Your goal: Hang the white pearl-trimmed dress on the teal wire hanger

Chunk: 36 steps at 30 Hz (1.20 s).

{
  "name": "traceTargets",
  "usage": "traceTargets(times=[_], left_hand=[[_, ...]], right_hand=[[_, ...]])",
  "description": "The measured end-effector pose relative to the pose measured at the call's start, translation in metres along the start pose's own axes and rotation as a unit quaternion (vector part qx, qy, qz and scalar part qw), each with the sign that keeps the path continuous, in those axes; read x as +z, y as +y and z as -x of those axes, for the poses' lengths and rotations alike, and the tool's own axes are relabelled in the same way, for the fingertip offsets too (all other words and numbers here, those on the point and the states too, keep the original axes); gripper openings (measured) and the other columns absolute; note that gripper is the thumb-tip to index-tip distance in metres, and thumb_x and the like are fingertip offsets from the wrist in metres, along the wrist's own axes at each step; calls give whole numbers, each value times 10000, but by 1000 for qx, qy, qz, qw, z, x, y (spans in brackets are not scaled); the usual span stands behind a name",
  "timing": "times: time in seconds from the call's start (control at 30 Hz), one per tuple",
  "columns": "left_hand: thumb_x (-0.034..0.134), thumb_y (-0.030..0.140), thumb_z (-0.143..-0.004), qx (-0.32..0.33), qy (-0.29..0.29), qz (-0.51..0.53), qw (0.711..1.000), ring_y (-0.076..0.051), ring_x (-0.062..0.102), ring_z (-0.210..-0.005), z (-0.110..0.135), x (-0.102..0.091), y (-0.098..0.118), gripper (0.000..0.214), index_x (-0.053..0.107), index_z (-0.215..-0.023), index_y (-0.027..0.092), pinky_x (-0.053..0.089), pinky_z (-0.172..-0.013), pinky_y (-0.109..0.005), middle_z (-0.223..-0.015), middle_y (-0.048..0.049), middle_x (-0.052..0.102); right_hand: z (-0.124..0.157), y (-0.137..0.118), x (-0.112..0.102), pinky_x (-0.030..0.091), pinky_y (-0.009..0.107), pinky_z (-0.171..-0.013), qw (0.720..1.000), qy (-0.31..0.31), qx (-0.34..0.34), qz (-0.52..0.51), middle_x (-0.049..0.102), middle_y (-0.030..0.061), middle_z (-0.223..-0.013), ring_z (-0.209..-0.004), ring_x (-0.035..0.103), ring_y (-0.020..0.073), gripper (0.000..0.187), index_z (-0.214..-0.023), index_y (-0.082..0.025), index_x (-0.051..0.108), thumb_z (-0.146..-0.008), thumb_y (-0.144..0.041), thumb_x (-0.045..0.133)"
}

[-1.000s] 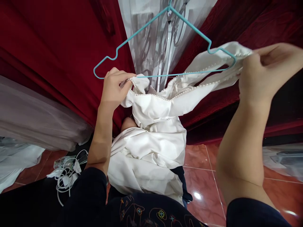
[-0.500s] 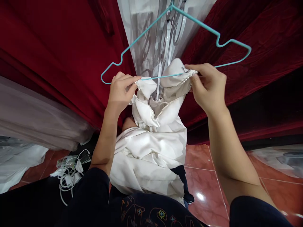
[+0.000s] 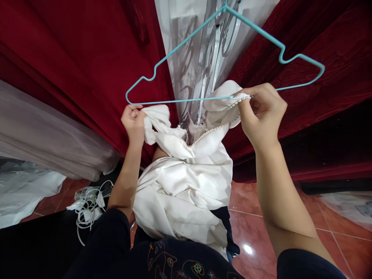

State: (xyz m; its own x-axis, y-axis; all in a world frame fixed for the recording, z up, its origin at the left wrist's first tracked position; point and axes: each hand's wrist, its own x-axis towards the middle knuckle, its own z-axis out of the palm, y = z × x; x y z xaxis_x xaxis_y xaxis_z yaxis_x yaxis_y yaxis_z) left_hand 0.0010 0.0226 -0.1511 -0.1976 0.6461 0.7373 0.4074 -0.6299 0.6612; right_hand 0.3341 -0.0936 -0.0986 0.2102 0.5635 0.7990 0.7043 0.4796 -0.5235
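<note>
A white satin dress (image 3: pixel 186 178) with a pearl-beaded neckline lies across my lap, its bodice raised toward a light-blue hanger (image 3: pixel 186 42). My left hand (image 3: pixel 133 121) is closed on the dress's left sleeve (image 3: pixel 157 116), with the fingertips by the hanger's lower left corner. My right hand (image 3: pixel 263 114) pinches the beaded edge of the other sleeve (image 3: pixel 223 93) together with the hanger's bottom bar. That bar runs in front of the right sleeve and just above the left one. The hanger's hook is out of view at the top.
Dark red curtains (image 3: pixel 87 58) hang on both sides of a white metal frame (image 3: pixel 213 58). A tangle of white cables (image 3: pixel 90 209) lies on a black surface (image 3: pixel 37 244) at lower left. Pale fabric (image 3: pixel 52 131) hangs at left. Red tiles (image 3: pixel 247 228) cover the floor.
My left hand has moved left and slightly down, drawing the left sleeve outward below the hanger bar. The hanger and my right hand appear shifted to the right in view.
</note>
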Motion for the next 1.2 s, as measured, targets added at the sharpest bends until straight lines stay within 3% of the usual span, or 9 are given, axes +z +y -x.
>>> traceTargets(times=[0.17,0.33,0.43,0.53,0.67,0.83,0.97,1.07,1.2], left_hand=[[350,420,-1196,54,118,-31,991,-64,574,-808,-85,-5,-20,378,492,-931,190,481,-715,-288,-830,24,499],[440,733,-1088,107,68,-76,989,-133,609,-895,-115,0,55,513,493,-987,232,540,-832,-387,-997,-15,585],[586,702,-1043,102,-42,-80,991,-149,663,-830,-112,9,91,400,567,-1076,304,597,-780,-378,-1132,-18,649],[490,719,-1086,139,-178,22,974,-171,722,-1106,-105,21,104,470,497,-1388,359,627,-911,-358,-1339,11,637],[398,694,-1117,248,-112,157,949,-146,711,-1103,-72,41,119,464,556,-1310,303,604,-912,-333,-1212,0,668],[505,170,-1097,222,-318,41,921,-190,726,-1096,-14,65,129,236,688,-1196,281,579,-993,-381,-1150,-19,747],[502,32,-1016,189,-318,-48,928,-235,755,-1026,1,75,124,381,766,-1158,267,520,-1030,-452,-1034,10,790],[545,12,-984,157,-327,-22,932,-229,769,-955,-6,76,126,365,795,-1102,251,537,-987,-426,-990,10,799],[597,8,-928,113,-352,-19,929,-225,751,-821,-17,70,129,347,822,-1047,245,565,-821,-378,-918,4,805]], right_hand=[[5,-4,2,430,376,-646,1000,4,-1,25,667,54,-888,-731,560,183,271,-972,-285,759,-1027,-492,593],[8,-11,12,430,314,-598,999,18,-20,30,671,40,-846,-690,567,143,321,-914,-228,745,-1034,-473,577],[9,-10,15,442,316,-609,999,16,-26,23,669,41,-840,-698,581,147,299,-909,-230,740,-1037,-446,579],[9,-5,15,471,333,-653,999,20,-36,31,678,53,-867,-768,624,175,297,-936,-231,737,-1046,-442,560],[9,2,14,498,353,-710,998,22,-48,37,678,59,-891,-822,648,192,292,-966,-238,726,-1060,-443,540],[8,2,13,537,359,-722,997,21,-46,54,682,63,-906,-840,667,197,315,-972,-236,713,-1070,-451,505],[14,-5,14,587,419,-894,997,28,-59,35,746,100,-1126,-1073,715,237,220,-1063,-238,732,-1020,-260,517],[21,-2,13,559,485,-1007,985,153,-82,-3,740,112,-1220,-1184,695,270,308,-1086,-229,750,-890,-117,540],[16,34,-14,544,470,-849,926,367,-84,-26,662,48,-930,-915,666,232,204,-944,-217,709,-768,-151,630]])
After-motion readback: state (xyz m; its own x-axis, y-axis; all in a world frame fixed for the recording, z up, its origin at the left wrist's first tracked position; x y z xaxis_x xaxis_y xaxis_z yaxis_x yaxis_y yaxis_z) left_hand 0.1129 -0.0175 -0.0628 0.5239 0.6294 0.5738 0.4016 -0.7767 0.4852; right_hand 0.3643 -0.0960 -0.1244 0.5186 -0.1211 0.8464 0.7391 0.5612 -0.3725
